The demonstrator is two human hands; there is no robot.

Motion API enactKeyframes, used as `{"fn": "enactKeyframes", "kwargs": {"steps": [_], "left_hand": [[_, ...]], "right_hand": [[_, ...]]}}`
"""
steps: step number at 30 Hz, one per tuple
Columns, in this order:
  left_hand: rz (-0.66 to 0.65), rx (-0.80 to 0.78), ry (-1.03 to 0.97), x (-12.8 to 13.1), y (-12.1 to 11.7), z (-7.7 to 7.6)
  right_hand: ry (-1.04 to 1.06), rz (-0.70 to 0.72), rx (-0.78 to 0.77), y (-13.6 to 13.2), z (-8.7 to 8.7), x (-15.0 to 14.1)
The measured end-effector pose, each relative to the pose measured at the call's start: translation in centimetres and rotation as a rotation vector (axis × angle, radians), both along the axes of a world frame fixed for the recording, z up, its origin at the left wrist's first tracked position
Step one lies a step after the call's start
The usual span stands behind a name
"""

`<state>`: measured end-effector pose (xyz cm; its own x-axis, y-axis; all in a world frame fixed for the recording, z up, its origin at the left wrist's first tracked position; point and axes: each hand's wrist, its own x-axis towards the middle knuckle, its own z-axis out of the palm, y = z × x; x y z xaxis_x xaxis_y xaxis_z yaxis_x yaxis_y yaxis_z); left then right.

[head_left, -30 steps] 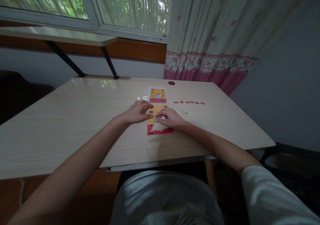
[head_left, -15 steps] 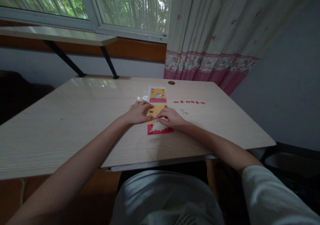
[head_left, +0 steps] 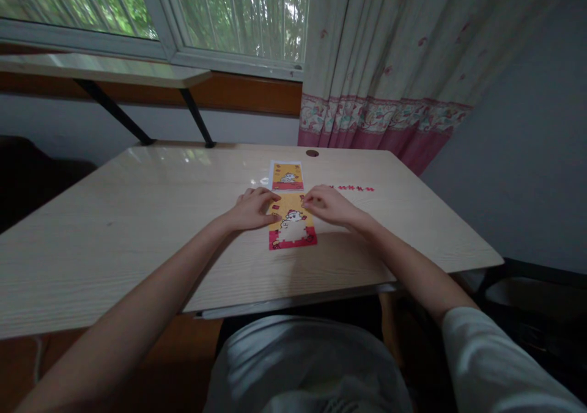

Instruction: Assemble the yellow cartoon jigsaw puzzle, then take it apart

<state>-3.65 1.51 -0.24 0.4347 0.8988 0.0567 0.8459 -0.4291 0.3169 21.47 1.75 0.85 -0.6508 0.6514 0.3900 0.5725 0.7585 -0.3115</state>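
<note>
Left side first: there's a wide stretch of bench (head_left: 137, 217) out past my left grip (head_left: 252, 208), nothing lying on it, so loads of elbow room that way. A shelf (head_left: 114, 69) on black struts (head_left: 198, 117) sits up beyond it, over the far left edge, well apart from my fingers. That left grip is open in a loose C, thumb and index apart, tips at the left border of the puzzle (head_left: 291, 201). Can't see anything held in it.

The puzzle lies flat between my two grips and runs down toward me. Yellow up top, white cat in the middle, red along the bottom, and a jagged-edged gap under the cat where bare bench shows. There's some open bench between its bottom edge and the front edge. Just past its top edge, ahead of both grips, is the picture card (head_left: 288, 176) with the same cat, and beyond that a round hole (head_left: 312, 153) near the back edge.

My right grip (head_left: 334, 206) is curled, thumb and fingertips close together by the puzzle's upper right edge. Can't tell if there's a piece in it. The row of red pieces (head_left: 351, 188) is just beyond that hand, partly blocked by it, with clear bench over to the right edge.
</note>
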Motion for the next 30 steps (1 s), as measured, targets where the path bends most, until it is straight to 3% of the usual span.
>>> {"fn": "enactKeyframes", "kwargs": {"steps": [3, 8, 19, 30], "left_hand": [[-0.009, -0.005, -0.011, -0.2, 0.2, -0.1], [-0.002, 0.025, -0.021, -0.1, 0.1, -0.3], [0.034, 0.059, 0.034, 0.7, -0.4, -0.1], [0.033, 0.053, 0.038, 0.6, -0.3, -0.1]], "right_hand": [[-0.094, -0.143, 0.015, 1.1, 0.8, 2.8], [-0.255, -0.302, -0.144, 2.3, 1.1, 6.0], [-0.258, -0.274, -0.411, 2.1, 0.8, 5.1], [-0.188, -0.164, -0.457, 2.6, 0.0, 5.3]]}}
